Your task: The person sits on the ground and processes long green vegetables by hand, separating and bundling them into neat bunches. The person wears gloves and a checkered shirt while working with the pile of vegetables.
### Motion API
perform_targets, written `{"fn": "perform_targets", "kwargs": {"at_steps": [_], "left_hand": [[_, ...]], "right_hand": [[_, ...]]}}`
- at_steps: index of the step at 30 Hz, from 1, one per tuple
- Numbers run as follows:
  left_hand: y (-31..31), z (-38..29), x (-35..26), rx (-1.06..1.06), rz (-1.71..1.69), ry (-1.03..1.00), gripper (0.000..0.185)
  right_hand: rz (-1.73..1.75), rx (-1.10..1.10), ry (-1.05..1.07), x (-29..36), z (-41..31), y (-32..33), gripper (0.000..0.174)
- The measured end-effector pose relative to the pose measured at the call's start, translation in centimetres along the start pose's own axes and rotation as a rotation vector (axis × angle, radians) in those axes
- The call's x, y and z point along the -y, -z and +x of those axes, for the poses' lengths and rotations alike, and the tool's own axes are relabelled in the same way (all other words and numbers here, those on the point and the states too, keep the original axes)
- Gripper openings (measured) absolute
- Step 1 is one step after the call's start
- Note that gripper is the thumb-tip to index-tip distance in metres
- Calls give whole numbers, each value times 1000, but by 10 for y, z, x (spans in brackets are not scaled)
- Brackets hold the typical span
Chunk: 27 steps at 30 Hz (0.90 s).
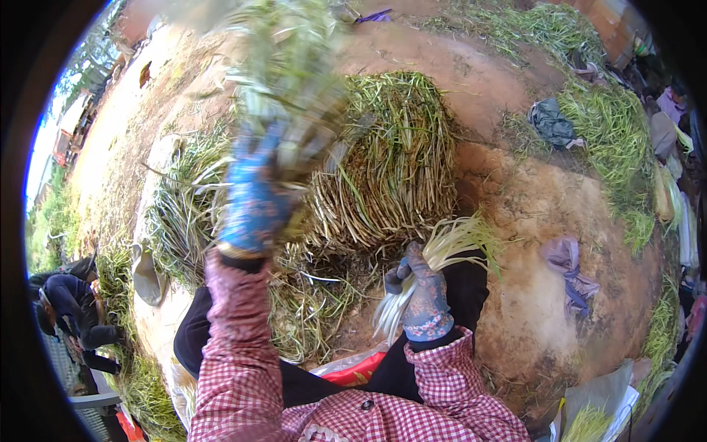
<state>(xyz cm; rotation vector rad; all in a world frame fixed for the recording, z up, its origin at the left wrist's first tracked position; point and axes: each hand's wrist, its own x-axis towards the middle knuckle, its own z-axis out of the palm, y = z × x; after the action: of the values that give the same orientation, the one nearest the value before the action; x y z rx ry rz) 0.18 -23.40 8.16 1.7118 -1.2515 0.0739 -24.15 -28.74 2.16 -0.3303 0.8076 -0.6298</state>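
My left hand (254, 204), in a blue floral glove, is blurred by motion. It grips a bunch of long green leaves (287, 72) that fans out away from me. My right hand (422, 293), in a grey-blue patterned glove, holds a slim bundle of cleaned pale stems (458, 243) above my right knee. The white ends stick out below its fingers. Before me lies a thick heap of long-stemmed greens (386, 160), brownish stem ends toward me. Its left side is partly hidden by my left hand and the leaves.
Loose greens (188, 204) and a greyish shoe-like object (148, 276) lie left. Leaf scraps (309, 309) litter the ground between my legs, near a red plastic bag (353, 370). A purple bag (569, 271) and strewn greens (607, 143) are right. A person (77, 309) bends at far left.
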Motion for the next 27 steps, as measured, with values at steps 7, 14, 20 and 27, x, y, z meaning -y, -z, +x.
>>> {"fn": "perform_targets", "kwargs": {"at_steps": [7,14,20,27], "left_hand": [[-122,-159,16,568,724,272,77],[-55,-205,22,680,-121,846,47],[-26,-90,90,-143,385,462,14],[-53,-49,150,280,499,535,38]], "right_hand": [[-3,-16,54,-2,1,9,34],[19,1,25,1,0,12,35],[56,-18,75,2,-1,11,36],[21,-75,89,-7,5,4,34]]}}
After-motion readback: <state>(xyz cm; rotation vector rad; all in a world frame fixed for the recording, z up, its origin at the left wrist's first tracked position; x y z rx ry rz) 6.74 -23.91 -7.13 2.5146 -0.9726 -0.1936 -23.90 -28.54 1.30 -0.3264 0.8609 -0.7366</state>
